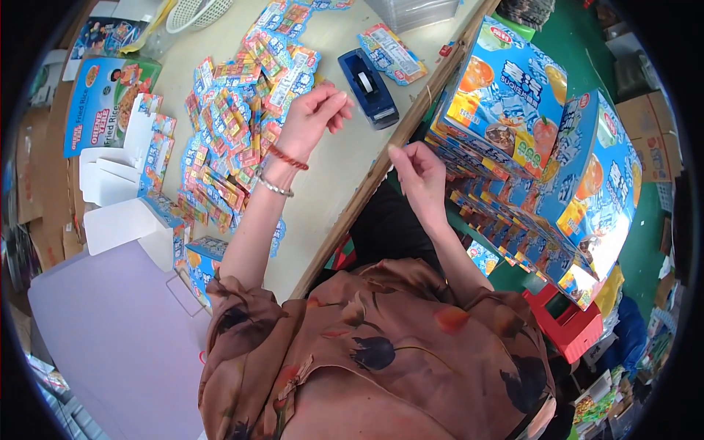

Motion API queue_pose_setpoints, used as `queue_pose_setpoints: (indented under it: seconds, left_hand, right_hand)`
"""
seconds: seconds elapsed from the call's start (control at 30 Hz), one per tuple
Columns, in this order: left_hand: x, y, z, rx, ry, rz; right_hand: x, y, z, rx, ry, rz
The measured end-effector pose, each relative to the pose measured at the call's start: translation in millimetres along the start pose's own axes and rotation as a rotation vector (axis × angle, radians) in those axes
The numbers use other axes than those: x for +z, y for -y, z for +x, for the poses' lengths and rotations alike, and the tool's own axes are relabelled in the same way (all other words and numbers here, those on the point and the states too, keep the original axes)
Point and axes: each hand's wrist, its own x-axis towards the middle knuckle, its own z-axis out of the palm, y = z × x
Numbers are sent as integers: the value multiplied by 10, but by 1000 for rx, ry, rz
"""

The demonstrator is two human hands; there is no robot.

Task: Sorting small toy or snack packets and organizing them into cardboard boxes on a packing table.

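Observation:
My left hand (314, 119), with red and silver bracelets at the wrist, hovers over the table beside the blue tape dispenser (368, 88). Its fingers are curled in toward the thumb; anything between them is too small to make out. Past the table's edge, my right hand (421, 176) is closed, its thumb against the curled fingers, and I cannot see what, if anything, it grips. Colourful flat printed packets (227, 121) lie in a loose heap left of my left hand. One more packet piece (392, 53) rests beside the dispenser.
Stacked blue drink-picture boxes (506, 95) stand at the right, by a red plastic stool (568, 323). Opened white-lined cartons (121, 172) and a fried rice box (103, 103) line the table's left side. A white basket (198, 13) sits at the back.

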Motion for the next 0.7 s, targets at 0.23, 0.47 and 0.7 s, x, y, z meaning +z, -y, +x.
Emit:
queue_pose_setpoints:
  seconds: [0.23,0.47,0.7]
  left_hand:
    - [117,48,530,363,-270,672]
    - [-31,-365,300,591,-589,792]
    - [-67,-386,-559,228,-503,297]
  right_hand:
    - [166,-260,406,-69,-192,46]
    - [61,-683,196,6,-231,8]
    - [240,12,16,47,402,548]
